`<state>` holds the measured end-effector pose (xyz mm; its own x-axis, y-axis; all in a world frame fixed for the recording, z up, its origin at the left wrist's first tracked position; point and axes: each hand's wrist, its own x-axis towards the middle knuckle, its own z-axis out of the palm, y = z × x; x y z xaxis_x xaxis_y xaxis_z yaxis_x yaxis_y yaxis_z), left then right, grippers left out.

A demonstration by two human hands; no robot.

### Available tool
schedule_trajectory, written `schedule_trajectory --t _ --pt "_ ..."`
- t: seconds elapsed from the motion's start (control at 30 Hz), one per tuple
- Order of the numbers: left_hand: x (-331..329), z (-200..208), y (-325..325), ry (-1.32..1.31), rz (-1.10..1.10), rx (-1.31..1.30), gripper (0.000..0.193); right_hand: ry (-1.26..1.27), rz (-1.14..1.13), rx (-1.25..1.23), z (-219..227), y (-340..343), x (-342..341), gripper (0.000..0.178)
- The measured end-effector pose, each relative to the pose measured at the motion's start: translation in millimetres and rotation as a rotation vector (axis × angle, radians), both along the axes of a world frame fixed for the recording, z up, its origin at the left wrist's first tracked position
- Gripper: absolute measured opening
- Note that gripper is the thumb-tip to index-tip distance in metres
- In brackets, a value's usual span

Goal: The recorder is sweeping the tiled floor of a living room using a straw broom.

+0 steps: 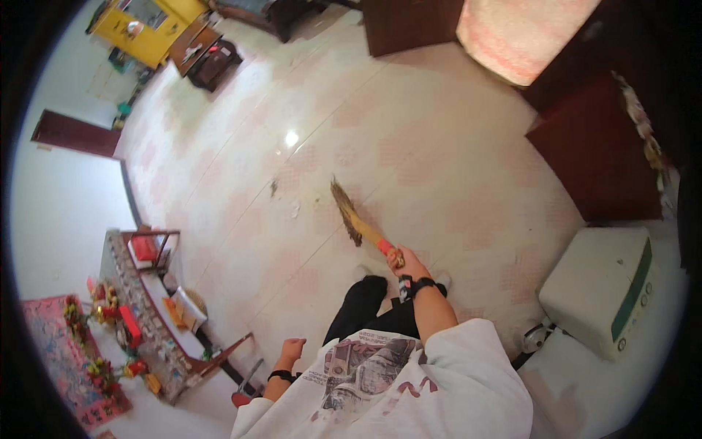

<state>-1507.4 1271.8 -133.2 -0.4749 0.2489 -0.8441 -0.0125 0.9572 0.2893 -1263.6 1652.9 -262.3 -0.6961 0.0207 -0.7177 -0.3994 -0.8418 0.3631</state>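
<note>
My right hand (409,265) is closed round the handle of a short straw broom (357,218), just above a red band. The broom slants away to the left, and its brown bristles reach the tiled floor. A dark patch lies along the bristles; whether it is dirt or part of the broom I cannot tell. Beyond the bristle tip, to the left, is a small dark clump of debris (274,188), with a pale scrap (296,208) nearer to me. Low at my left side, my left hand (292,347) is curled closed, with nothing visible in it.
At right stands a cream box-shaped appliance (596,282) with knobs, beside dark red wooden furniture (596,157). A shelf table (157,314) with flowers and red items runs along the left. A yellow cabinet (142,33) and a dark stool (212,66) stand at the far left.
</note>
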Motion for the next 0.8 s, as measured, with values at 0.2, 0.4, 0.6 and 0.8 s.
schedule_trajectory --t 0.2,0.4,0.6,0.8 --pt "22.7 -28.5 124.3 0.062 -0.152 0.182 0.033 -0.089 -0.186 -0.082 29.7 12.2 172.1 0.026" --pt "89.1 -60.5 243.3 0.015 -0.271 0.250 0.035 -0.428 -0.344 0.215 49.9 17.1 313.8 0.027" --pt "158.8 -46.0 330.7 -0.062 -0.618 0.204 0.036 -0.676 -0.804 0.049 44.3 18.0 432.6 0.021" --pt "166.3 -76.5 397.0 -0.057 -0.650 0.160 0.033 -0.741 -1.023 0.027 63.2 6.6 507.9 0.017"
